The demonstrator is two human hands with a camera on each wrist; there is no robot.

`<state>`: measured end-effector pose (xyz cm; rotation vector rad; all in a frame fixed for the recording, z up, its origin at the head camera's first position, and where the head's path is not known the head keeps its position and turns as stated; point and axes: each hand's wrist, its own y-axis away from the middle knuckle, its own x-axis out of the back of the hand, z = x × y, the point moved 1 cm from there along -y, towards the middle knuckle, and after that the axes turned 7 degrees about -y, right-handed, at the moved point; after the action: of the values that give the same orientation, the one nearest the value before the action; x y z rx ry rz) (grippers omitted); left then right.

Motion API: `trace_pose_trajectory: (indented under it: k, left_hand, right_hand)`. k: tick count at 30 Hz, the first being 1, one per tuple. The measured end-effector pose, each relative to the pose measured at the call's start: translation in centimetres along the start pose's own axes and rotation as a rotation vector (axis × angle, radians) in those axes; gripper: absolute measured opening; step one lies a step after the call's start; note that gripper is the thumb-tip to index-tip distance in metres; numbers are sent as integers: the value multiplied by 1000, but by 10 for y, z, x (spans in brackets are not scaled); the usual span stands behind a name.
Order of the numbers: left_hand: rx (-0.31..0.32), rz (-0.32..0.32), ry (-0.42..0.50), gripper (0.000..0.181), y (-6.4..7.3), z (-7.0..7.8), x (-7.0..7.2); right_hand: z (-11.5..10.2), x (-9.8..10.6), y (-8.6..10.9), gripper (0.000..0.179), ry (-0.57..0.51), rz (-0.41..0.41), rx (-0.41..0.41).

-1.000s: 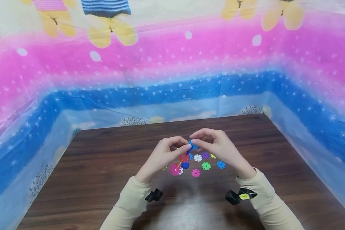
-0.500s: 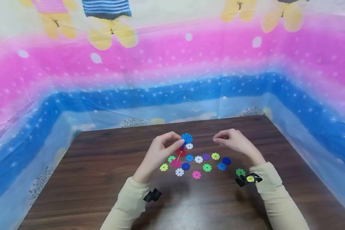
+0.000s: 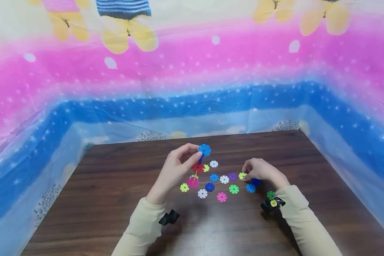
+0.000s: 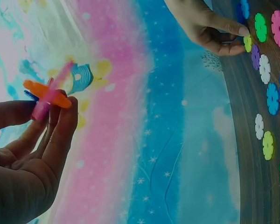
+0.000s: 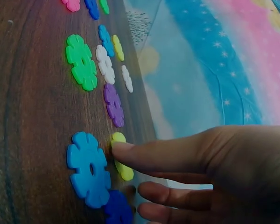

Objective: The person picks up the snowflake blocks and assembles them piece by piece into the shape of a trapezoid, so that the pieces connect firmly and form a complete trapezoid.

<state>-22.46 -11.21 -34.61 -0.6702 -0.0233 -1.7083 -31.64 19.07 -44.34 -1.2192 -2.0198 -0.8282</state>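
Observation:
My left hand (image 3: 172, 171) pinches a chain of joined plastic snowflake discs between thumb and fingers, raised above the table. At its top is a light blue disc (image 3: 204, 150); a red disc (image 3: 197, 168) and a pink disc (image 3: 192, 183) hang below. In the left wrist view an orange disc (image 4: 35, 87) crosses the pink one. My right hand (image 3: 265, 171) is down at the table, thumb and fingers at a yellow disc (image 5: 123, 161). The thumb covers part of that disc; the index finger is mostly hidden behind the thumb in the right wrist view.
Several loose discs lie on the dark wooden table (image 3: 121, 199), among them a purple disc (image 3: 233, 177), a green disc (image 3: 234, 189), a white disc (image 3: 202, 193) and a blue disc (image 3: 251, 188). A printed cloth (image 3: 179, 99) stands behind the table.
My right hand has left the chain, moved right and come down to the yellow disc. My left hand keeps the chain, shifting slightly left.

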Motion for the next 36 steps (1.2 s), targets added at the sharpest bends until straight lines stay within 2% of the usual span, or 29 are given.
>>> trace_pose_trajectory:
  k: [5,9,13,18,21,25,28,36]
  left_hand:
    - [-3,-12,-10,19,-2,-3,-3]
    - [3,-29,-18,18,-2,-2,-3]
    - [17,-38,-22,19,-1,-1,-3]
    - [14,-44,-19,19,0,1,-5]
    - [12,-52,-19,19,0,0,-7]
    - [10,-62,-22,20,0,-2,-8]
    - [7,-61,-21,19,1,-1,-9]
    - [-8,-83,-33,19,0,2,-12]
  right_hand:
    - [-2,0,3,21,4,30,7]
    - [-10,4,4,19,-22,127,42]
    - [-31,13,16,13,-114,273,141]
    - [-75,23,46,14,-261,414,322]
    - [-96,21,62,13,-299,451,433]
    - [-112,15,75,16,-291,497,546]
    - [-116,14,78,19,-281,526,596]
    - [-122,13,82,20,-278,539,658]
